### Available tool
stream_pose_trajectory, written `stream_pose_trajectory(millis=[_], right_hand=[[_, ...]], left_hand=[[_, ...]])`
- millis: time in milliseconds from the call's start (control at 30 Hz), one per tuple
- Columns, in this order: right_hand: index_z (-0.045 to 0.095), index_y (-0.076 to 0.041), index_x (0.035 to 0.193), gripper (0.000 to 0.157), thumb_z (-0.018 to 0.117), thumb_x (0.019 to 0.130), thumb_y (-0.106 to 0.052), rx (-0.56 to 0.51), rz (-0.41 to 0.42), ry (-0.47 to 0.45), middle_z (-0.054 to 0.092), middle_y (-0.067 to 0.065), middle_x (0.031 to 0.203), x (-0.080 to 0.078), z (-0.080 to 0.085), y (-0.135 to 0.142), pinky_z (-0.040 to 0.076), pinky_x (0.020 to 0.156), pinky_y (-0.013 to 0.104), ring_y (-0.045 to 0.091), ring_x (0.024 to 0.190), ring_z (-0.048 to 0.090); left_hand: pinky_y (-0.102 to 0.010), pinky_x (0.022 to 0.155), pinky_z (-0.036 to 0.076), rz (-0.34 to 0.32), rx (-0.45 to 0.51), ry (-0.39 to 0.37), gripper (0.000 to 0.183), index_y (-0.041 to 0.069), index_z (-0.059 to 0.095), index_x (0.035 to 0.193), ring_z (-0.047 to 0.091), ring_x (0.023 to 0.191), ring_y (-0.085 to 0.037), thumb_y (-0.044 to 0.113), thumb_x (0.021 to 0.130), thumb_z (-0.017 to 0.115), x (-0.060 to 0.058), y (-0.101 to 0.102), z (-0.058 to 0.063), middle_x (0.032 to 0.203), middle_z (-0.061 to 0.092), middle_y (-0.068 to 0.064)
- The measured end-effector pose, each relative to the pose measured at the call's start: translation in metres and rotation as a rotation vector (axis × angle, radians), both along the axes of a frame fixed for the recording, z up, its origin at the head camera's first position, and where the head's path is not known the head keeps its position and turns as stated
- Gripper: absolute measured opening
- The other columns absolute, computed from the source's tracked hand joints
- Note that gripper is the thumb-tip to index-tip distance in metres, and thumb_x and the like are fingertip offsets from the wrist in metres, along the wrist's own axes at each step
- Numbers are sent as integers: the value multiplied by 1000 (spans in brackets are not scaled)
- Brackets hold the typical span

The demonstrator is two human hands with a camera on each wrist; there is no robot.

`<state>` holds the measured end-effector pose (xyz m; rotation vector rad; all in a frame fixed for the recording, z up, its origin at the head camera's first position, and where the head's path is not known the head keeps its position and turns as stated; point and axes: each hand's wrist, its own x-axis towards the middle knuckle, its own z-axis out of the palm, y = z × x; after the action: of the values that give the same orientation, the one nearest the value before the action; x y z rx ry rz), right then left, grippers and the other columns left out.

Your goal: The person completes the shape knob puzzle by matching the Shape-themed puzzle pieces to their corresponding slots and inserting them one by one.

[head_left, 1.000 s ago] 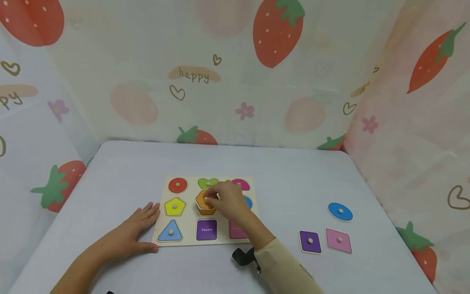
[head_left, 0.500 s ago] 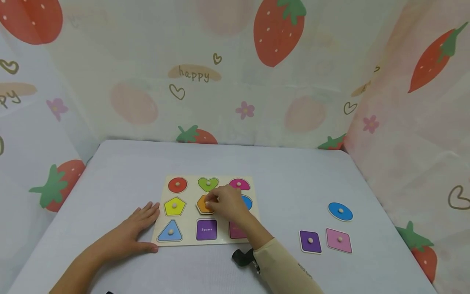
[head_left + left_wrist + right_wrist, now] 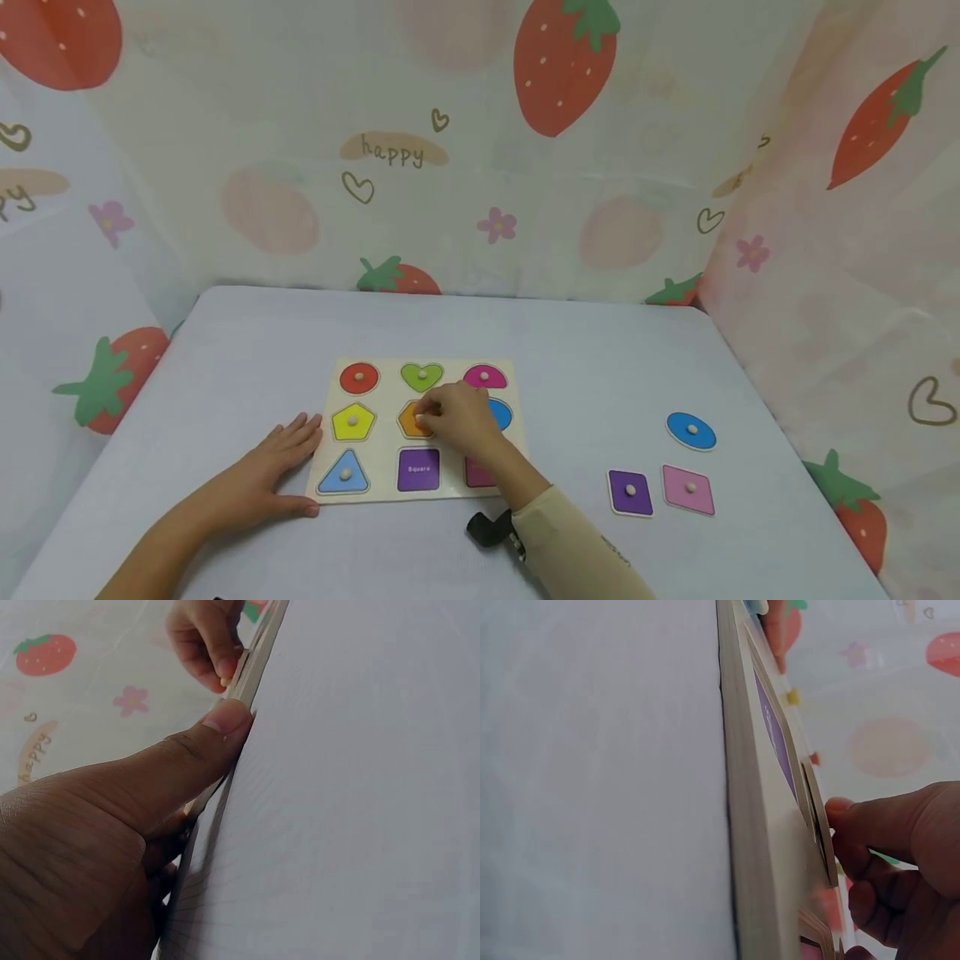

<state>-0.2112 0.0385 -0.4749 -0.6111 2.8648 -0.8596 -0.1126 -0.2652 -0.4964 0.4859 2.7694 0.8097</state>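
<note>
A wooden knob puzzle board (image 3: 384, 437) lies on the table. My right hand (image 3: 463, 421) pinches the small knob of the orange hexagon puzzle piece (image 3: 407, 419) at the board's middle slot. In the right wrist view the hexagon piece (image 3: 819, 825) sits slightly proud of the board's face and tilted. With fingers spread, my left hand (image 3: 266, 475) rests at the board's left edge; its thumb (image 3: 225, 720) touches the edge in the left wrist view. Red circle (image 3: 359, 377), green heart (image 3: 422, 376), yellow pentagon (image 3: 348, 429) and blue triangle (image 3: 344, 483) pieces sit in the board.
Right of the board lie a blue oval piece (image 3: 682, 428), a purple square piece (image 3: 622, 498) and a pink piece (image 3: 678, 493). The purple slot (image 3: 417, 477) reads "Square". A magenta half-round piece (image 3: 483, 380) sits at the board's top right. Strawberry-print sheets (image 3: 637, 108) enclose the table.
My right hand has lowered the orange hexagon piece from above the board down to its middle slot. The left hand stays at the board's edge.
</note>
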Motion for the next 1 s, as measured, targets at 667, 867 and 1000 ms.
stream_pose_trajectory(millis=[667, 867, 1000], right_hand=[[81, -22, 93, 7, 80, 90, -29, 10, -33, 55, 64, -16, 74, 2, -7, -3, 39, 103, 58, 9, 90, 56], [81, -22, 92, 7, 81, 90, -29, 16, -41, 51, 65, -16, 73, 2, -8, -4, 40, 101, 56, 9, 89, 56], [82, -22, 93, 7, 81, 90, -28, 22, -36, 59, 65, -16, 74, 1, -4, -4, 40, 100, 55, 10, 91, 56]], left_hand=[[-8, 115, -13, 4, 3, -4, 117, 8, 36, 159, 12, 158, -37, 71, 71, 78, 0, 0, 1, 170, 24, -7], [-1, 110, -14, -21, 6, 30, 117, 5, 38, 158, 14, 157, -39, 71, 71, 78, 1, 0, 0, 170, 25, -10], [-1, 110, -13, -21, 3, 36, 116, 6, 37, 158, 15, 158, -37, 71, 71, 78, -1, -2, -1, 170, 25, -9]])
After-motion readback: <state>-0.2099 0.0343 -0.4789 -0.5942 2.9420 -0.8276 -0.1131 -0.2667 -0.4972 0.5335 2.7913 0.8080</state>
